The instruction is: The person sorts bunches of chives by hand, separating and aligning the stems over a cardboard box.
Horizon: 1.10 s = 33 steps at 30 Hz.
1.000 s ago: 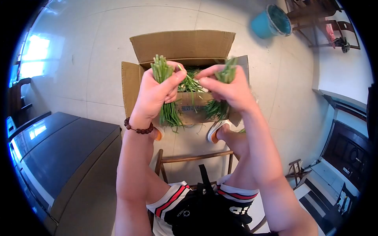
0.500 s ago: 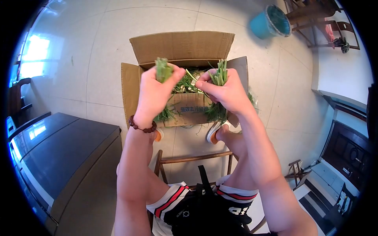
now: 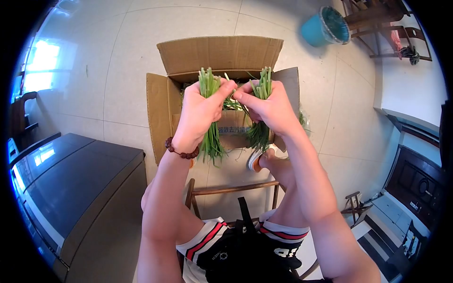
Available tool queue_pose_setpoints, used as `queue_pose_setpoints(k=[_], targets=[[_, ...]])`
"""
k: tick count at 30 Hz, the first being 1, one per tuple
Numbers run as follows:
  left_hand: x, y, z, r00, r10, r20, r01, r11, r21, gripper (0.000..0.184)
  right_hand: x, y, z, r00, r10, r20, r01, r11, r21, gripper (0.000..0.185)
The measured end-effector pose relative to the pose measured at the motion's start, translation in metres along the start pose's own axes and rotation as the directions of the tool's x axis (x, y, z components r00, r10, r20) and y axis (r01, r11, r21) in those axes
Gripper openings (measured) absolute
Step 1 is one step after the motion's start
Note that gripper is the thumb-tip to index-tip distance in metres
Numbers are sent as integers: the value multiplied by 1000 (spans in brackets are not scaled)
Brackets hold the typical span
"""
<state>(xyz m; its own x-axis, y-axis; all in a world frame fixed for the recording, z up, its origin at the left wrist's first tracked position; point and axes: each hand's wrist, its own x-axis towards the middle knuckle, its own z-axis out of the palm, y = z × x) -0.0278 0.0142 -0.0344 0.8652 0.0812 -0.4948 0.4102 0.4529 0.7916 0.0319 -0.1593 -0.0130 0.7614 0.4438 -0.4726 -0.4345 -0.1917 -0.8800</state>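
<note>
In my left hand [image 3: 202, 107] is a bundle of garlic chives [image 3: 212, 141], fingers wrapped round it, cut ends up and green leaves hanging down. A second chive bundle [image 3: 258, 137] is gripped the same way by my right hand [image 3: 271, 106]. Between the two hands, thumbs and fingertips nearly meet at a single pale stalk [image 3: 227, 76]. Both hands are over the open cardboard box [image 3: 219, 54], which has more loose greens inside, partly hidden by my hands.
A blue bucket [image 3: 315, 30] with a liner stands at the upper right by wooden furniture [image 3: 377, 19]. A dark glossy cabinet [image 3: 75, 179] is at the left. My feet are beside the box, with a wooden bar [image 3: 236, 188] before my knees.
My left hand has moved right, towards my right hand, with its chives. Their fingertips now come together at the pale stalk. My right hand has hardly moved.
</note>
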Motion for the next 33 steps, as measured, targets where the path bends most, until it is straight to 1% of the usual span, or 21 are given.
queue_pose_setpoints(k=[2,4,5,7,11,13,15,19,21,22,23,25,27,29,30,31,33], targets=[[2,3,-2,1000,4,-15,-4,999,-36,18,-1,-2,1,1000,19,21,-19,1000,7,15],[3,11,-3,986,85,-140,-107,982,-157,19,-2,-3,2,998,36,42,-37,999,14,15],[6,11,-8,986,86,-142,-108,982,-156,19,-2,-3,2,995,62,74,-62,998,7,15],[9,12,-21,984,112,-138,-147,950,-274,19,-3,-2,4,991,87,105,-88,996,-1,15],[5,13,-17,986,50,-158,-93,956,-279,19,-5,-1,10,992,72,107,-63,995,-81,15],[6,9,-16,987,67,-147,-106,956,-275,21,-5,2,12,990,80,114,-68,992,-106,15],[9,10,-15,983,66,-172,-106,967,-232,20,-3,6,14,993,33,117,-15,989,-148,15],[15,5,-25,978,52,-202,-105,959,-264,21,-5,6,17,987,88,136,-62,982,-181,15],[18,2,-33,966,64,-252,-161,908,-387,24,-5,9,17,972,81,219,-43,984,-172,15],[22,2,-35,954,104,-282,-211,901,-380,26,-6,7,17,972,81,219,-43,984,-173,15],[22,2,-37,954,104,-282,-211,901,-380,26,-7,4,18,969,83,232,-36,979,-200,15],[19,13,-34,912,41,-409,-249,847,-470,28,-8,3,16,965,87,246,-29,973,-227,15],[18,19,-48,910,50,-411,-268,829,-491,29,-9,4,13,959,148,244,-92,970,-225,12],[18,21,-73,926,124,-357,-309,791,-528,29,-9,5,6,959,136,250,-79,971,-227,12],[16,25,-77,913,111,-392,-323,783,-531,28,-9,6,2,959,125,256,-65,971,-229,12],[16,25,-87,913,111,-393,-324,783,-531,28,-10,5,-2,958,125,257,-65,971,-229,12],[16,26,-107,924,159,-347,-350,718,-602,27,-13,4,-11,954,195,227,-148,967,-206,12]])
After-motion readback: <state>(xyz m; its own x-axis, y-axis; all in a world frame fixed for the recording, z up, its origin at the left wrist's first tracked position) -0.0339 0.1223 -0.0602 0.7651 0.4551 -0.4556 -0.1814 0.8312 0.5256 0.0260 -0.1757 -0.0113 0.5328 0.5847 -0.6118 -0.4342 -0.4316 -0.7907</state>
